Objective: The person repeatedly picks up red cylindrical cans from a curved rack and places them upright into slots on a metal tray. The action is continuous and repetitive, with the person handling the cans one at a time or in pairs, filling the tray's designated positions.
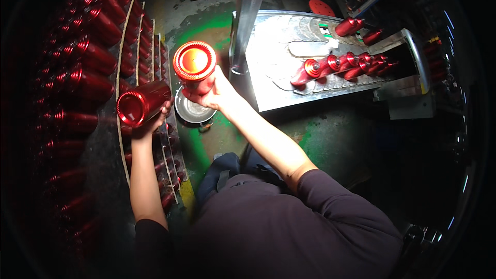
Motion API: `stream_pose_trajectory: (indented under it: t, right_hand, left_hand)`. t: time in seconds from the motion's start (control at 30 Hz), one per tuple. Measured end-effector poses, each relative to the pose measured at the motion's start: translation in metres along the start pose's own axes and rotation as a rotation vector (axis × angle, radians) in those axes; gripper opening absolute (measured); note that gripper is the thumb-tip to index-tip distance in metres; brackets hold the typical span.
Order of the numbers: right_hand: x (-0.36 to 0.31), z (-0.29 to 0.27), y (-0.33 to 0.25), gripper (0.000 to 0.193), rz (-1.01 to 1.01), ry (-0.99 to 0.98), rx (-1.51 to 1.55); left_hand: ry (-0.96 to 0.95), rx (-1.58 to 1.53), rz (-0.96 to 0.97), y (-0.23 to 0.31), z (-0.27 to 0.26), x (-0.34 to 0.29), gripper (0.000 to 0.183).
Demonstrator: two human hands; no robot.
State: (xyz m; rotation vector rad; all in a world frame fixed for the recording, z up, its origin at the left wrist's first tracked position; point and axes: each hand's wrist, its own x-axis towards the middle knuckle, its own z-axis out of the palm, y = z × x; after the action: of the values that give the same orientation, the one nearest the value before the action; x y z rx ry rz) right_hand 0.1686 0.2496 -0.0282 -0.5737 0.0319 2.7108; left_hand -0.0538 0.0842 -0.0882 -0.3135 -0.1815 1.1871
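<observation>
Both hands hold a shiny red bottle, out in front of me. My left hand (156,123) is closed around one red bottle (155,94), which is tilted with its round base toward me; it is close beside the stacked bottles on the left. Farther up and to the right, my right hand (218,92) grips a second red bottle (195,62) with its ridged base facing up. The two bottles are near each other but apart. Their necks are hidden from view.
Many red bottles (93,54) are stacked at left in layers divided by thin sheets (124,36). A grey round pan (187,112) is below my right hand. To the right, a metal conveyor table (274,80) carries several red bottles (329,64). An upright metal post (248,15) stands beside it.
</observation>
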Motion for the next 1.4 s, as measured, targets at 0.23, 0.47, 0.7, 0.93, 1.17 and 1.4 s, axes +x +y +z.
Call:
stream_pose_trajectory:
  t: [0.23, 0.47, 0.7, 0.93, 1.17, 1.4]
  right_hand:
    - [0.003, 0.020, -0.014, 0.051, -0.068, 0.047, -0.033]
    - [0.018, 0.004, 0.004, 0.051, 0.139, -0.093, -0.020]
    - [-0.029, -0.019, -0.052, 0.056, 0.211, -0.138, 0.109]
    - [-0.138, -0.081, -0.174, 0.036, -0.429, -0.004, -0.142]
    - [-0.257, -0.141, -0.318, 0.050, -1.186, 0.640, -1.209]
    - [-0.261, -0.223, -0.415, 0.056, -1.443, 0.972, -1.967]
  left_hand:
    - [0.250, 0.072, 0.247, 0.037, -0.027, 0.034, 0.075]
    - [0.267, 0.116, 0.323, 0.041, -0.029, -0.004, 0.077]
    - [0.399, 0.174, 0.328, -0.011, -0.018, 0.033, 0.065]
    - [0.557, 0.872, 0.672, -0.111, 0.018, 0.122, 0.041]
    - [0.616, 2.001, 1.007, -0.218, 0.003, 0.296, 0.049]
    - [0.259, 2.402, 0.808, -0.278, -0.074, 0.470, 0.056]
